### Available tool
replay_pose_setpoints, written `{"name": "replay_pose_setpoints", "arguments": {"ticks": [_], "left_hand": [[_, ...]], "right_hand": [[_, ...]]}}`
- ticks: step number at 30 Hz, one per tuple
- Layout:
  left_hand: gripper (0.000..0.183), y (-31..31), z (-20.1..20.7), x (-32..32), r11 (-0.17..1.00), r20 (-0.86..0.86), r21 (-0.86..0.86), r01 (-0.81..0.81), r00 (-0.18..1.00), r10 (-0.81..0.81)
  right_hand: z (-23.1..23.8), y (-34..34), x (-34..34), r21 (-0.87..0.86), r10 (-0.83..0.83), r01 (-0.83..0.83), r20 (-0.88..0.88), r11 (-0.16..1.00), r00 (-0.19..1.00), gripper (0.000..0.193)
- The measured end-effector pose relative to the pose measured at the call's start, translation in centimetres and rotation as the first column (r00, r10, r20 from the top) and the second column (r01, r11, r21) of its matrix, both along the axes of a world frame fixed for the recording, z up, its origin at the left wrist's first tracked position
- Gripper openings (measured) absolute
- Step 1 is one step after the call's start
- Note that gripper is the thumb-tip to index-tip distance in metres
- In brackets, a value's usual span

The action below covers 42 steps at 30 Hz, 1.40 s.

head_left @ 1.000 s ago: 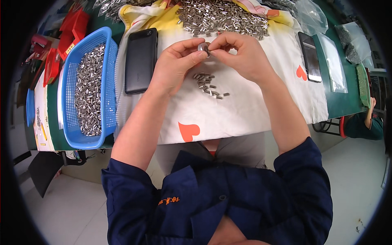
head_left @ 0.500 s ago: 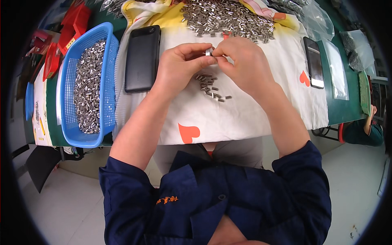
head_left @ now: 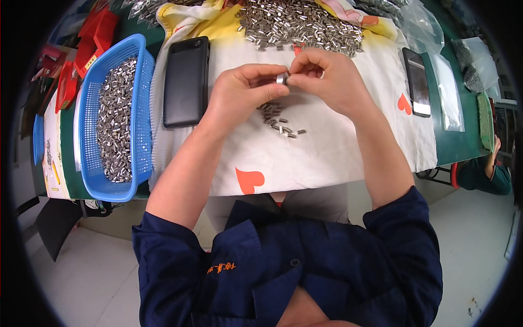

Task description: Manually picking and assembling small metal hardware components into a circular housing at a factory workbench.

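My left hand pinches a small shiny metal ring between thumb and fingers, above a white cloth. Close against the ring's right side is my right hand, its thumb and forefinger pressed together. Whatever those fingertips hold is too small to make out. Just below the hands a little group of short metal cylinders lies loose on the cloth, partly covered by my left hand. Beyond the hands spreads a large heap of the same cylinders.
At the left stands a blue plastic basket holding many metal cylinders. A black rectangular device lies beside it. Red bins are farther left. To the right are a smartphone, clear plastic bags and another person's arm.
The right fingertips have shifted slightly right and more of the ring shows. Both hands stay close together. The whole table view has shifted a little.
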<state>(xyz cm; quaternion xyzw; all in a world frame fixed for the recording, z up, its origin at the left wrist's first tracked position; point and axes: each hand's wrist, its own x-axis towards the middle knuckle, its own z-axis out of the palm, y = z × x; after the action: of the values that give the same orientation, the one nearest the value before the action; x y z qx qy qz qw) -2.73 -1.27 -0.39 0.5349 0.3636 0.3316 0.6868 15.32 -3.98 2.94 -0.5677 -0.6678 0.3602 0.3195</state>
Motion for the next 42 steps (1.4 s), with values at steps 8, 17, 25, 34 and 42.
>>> {"name": "replay_pose_setpoints", "arguments": {"ticks": [8, 17, 25, 34, 42], "left_hand": [[0.026, -0.7, 0.8, 0.1, 0.972, -0.182, 0.103, 0.211, 0.965, -0.190], [0.028, 0.0, 0.1, 0.0, 0.986, -0.047, 0.095, 0.134, 0.990, -0.130], [0.031, 0.7, -0.7, -0.4, 0.995, 0.265, -0.088, -0.041, 0.962, 0.064], [0.028, 0.1, 0.0, 0.0, 0.993, 0.038, 0.045, -0.106, 0.994, 0.104], [0.029, 0.1, -0.3, 0.0, 0.998, 0.091, 0.031, -0.046, 0.995, 0.043]], "right_hand": [[-1.8, 4.5, -0.4, 0.412, -0.095, -0.078, 0.382, 0.908, 0.919, 0.012], [-2.5, 4.0, -0.9, 0.365, -0.119, -0.111, 0.551, 0.924, 0.826, 0.010], [-0.5, 0.5, -1.3, 0.233, 0.014, 0.013, -0.113, 0.972, 0.994, 0.008], [-0.1, -0.3, -1.9, 0.489, -0.068, -0.078, 0.275, 0.869, 0.959, 0.008], [0.9, -0.1, -0.8, 0.134, 0.030, -0.040, 0.074, 0.990, 0.997, 0.010]]}}
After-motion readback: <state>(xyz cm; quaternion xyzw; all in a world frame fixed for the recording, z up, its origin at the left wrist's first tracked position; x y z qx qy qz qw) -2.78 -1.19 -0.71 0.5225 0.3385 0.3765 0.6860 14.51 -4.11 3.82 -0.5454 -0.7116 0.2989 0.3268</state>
